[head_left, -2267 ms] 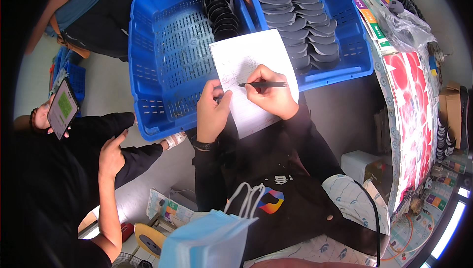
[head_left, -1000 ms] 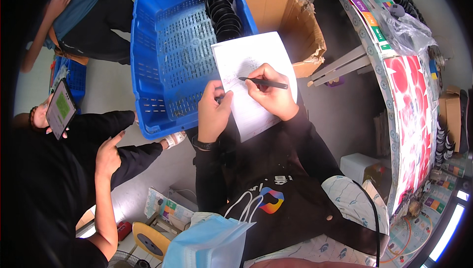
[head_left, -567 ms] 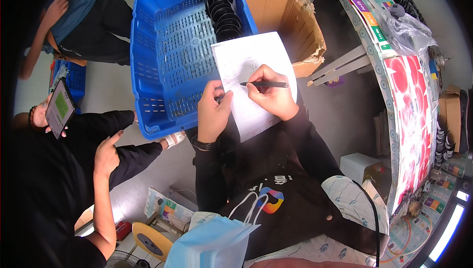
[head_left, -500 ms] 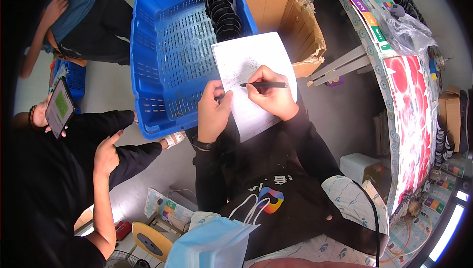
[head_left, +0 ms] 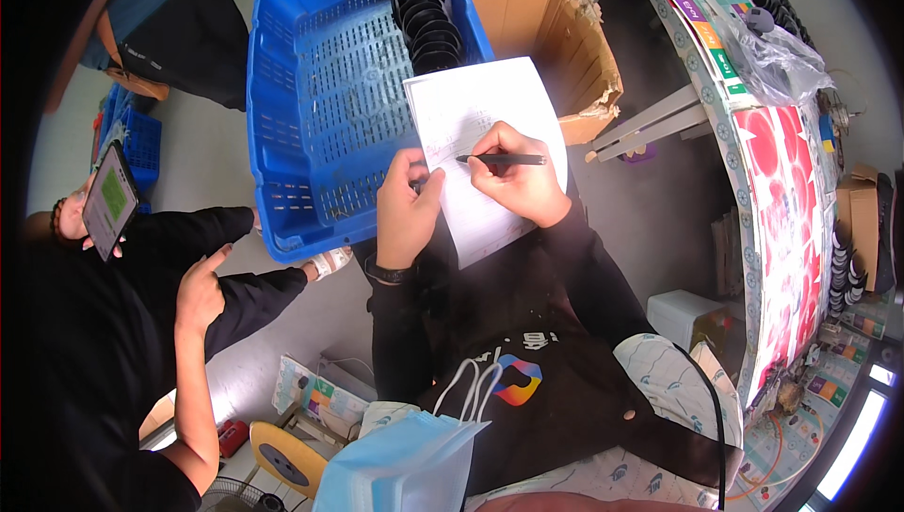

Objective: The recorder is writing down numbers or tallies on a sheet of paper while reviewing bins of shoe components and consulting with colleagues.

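Note:
A white sheaf of paper [head_left: 532, 97] with handwritten lines lies tilted in front of me, over the near right corner of a blue plastic crate. My right hand [head_left: 527, 187] pinches a black pen [head_left: 518, 160], its tip against the page's left half. Along the paper's left edge, my left hand [head_left: 405, 220] grips the sheets, thumb on top and the other fingers curled at the side. A small dark thing shows between those fingers, too hidden to name.
The blue crate [head_left: 273, 149] holds a row of dark curved pieces [head_left: 433, 32]. Behind the paper stands an open cardboard box [head_left: 593, 60]. At left, another person holds a phone [head_left: 111, 201]. A patterned table [head_left: 777, 229] runs along the right; a blue mask [head_left: 405, 465] hangs below.
The pen and my right hand have shifted very slightly left and up on the page. Behind the crate, the person at far left has lowered or moved their hands.

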A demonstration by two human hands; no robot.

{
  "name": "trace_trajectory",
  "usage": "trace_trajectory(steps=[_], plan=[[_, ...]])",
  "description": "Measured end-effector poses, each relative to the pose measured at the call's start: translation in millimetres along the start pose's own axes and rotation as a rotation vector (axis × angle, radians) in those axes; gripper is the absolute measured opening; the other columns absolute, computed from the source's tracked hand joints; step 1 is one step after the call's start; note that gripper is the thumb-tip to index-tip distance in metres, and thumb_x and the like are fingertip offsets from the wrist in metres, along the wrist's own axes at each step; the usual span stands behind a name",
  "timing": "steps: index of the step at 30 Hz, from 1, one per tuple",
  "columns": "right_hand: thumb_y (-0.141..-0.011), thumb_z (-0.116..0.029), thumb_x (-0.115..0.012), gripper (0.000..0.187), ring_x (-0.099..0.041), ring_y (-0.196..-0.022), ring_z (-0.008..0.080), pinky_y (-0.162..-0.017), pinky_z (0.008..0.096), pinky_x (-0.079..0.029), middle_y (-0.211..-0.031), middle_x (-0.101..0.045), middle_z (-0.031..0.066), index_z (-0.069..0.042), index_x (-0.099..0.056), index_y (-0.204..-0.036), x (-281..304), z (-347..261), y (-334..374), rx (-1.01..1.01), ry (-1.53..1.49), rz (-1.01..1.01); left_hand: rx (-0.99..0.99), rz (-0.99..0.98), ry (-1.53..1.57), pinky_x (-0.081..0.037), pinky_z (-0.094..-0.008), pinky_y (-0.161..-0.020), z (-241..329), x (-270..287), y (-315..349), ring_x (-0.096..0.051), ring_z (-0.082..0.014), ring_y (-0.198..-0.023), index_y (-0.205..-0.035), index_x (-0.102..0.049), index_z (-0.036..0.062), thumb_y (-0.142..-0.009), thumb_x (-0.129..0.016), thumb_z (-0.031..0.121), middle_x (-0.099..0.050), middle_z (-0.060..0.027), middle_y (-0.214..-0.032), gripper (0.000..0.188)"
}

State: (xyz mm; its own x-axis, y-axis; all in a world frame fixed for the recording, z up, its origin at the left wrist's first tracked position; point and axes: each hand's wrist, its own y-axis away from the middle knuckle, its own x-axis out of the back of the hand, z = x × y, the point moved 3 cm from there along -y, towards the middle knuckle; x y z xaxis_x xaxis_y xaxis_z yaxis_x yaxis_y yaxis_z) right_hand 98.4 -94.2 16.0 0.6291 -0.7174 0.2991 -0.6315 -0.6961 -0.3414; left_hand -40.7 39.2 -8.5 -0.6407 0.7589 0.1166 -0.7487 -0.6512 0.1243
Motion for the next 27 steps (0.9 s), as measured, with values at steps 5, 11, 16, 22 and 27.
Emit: trace_trajectory(steps=[5, 11, 16, 22, 27], plan=[[-0.082, -0.006, -0.078, 0.016, -0.07, -0.064, 0.0146, -0.06, 0.0287, -0.054, -0.072, -0.07, 0.0077, -0.004, -0.063, -0.087, -0.9, -1.1, 0.0, 0.006, 0.014, 0.004, -0.001, -0.003, 0.021, -0.045, -0.0231, -0.061, 0.9, -0.6, 0.5, -0.059, -0.0057, -0.074, -0.118, -0.059, -0.0004, -0.096, -0.069, 0.006, -0.072, -0.0072, -0.092, 0.025], [-0.083, -0.006, -0.078, 0.015, -0.072, -0.065, 0.0176, -0.061, 0.0296, -0.055, -0.074, -0.071, 0.008, -0.004, -0.064, -0.087, -0.3, -3.2, -1.5, 0.002, 0.031, -0.015, 0.014, -0.013, 0.013, -0.046, -0.0229, -0.062, 0.7, -0.5, 0.1, -0.06, -0.0058, -0.075, -0.118, -0.059, -0.0005, -0.096, -0.068, 0.004, -0.072, -0.0074, -0.093, 0.024], [-0.083, -0.003, -0.077, 0.014, -0.071, -0.07, 0.015, -0.065, 0.0284, -0.055, -0.077, -0.071, 0.0078, -0.004, -0.064, -0.087, 0.4, -8.3, -1.4, -0.05, 0.036, -0.071, -0.006, -0.005, 0.042, -0.046, -0.0232, -0.062, 0.9, -0.9, 0.5, -0.06, -0.006, -0.076, -0.118, -0.059, -0.0007, -0.096, -0.068, 0.003, -0.073, -0.0081, -0.094, 0.024], [-0.091, 0.008, -0.065, 0.013, -0.064, -0.083, 0.01, -0.077, 0.0236, -0.051, -0.092, -0.066, 0.0034, 0.0, -0.064, -0.1, 19.0, -7.4, -9.5, -0.011, -0.468, 0.089, 0.013, -0.001, 0.032, -0.047, -0.0242, -0.063, -0.6, 0.1, -0.7, -0.061, -0.007, -0.075, -0.119, -0.059, -0.0005, -0.096, -0.068, 0.004, -0.073, -0.0084, -0.093, 0.025], [-0.086, 0.008, -0.064, 0.016, -0.061, -0.085, 0.0095, -0.072, 0.0254, -0.049, -0.093, -0.064, 0.0028, -0.001, -0.066, -0.098, -0.1, -25.6, -16.1, 0.23, -0.232, -0.062, 0.004, 0.012, 0.017, -0.047, -0.0244, -0.062, -1.9, 3.6, 0.2, -0.061, -0.0074, -0.074, -0.119, -0.06, 0.0001, -0.097, -0.068, 0.007, -0.073, -0.0082, -0.092, 0.025]])
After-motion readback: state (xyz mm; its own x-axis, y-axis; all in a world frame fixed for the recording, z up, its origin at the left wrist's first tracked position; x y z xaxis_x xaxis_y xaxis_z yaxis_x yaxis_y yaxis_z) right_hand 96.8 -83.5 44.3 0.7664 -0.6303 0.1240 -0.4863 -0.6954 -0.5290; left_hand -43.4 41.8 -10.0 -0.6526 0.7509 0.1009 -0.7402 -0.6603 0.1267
